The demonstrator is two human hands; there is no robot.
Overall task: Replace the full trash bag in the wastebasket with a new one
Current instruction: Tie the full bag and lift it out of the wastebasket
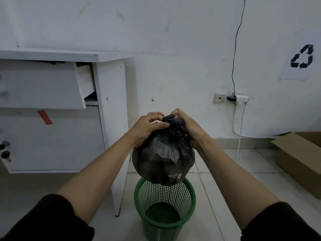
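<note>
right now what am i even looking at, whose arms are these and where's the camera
There is no machine here: these are a person's two bare arms, filmed by one wide-angle camera worn on their head, looking forward and down. The left hand and right hand both grip the gathered neck of a full black plastic trash bag, fingers curled round the bunched top. The bag hangs in the air above a green mesh plastic wastebasket, which stands unlined on the pale tiled floor. A white desk with a drawer pulled open stands to the left; an open brown cardboard box lies to the right.
</note>
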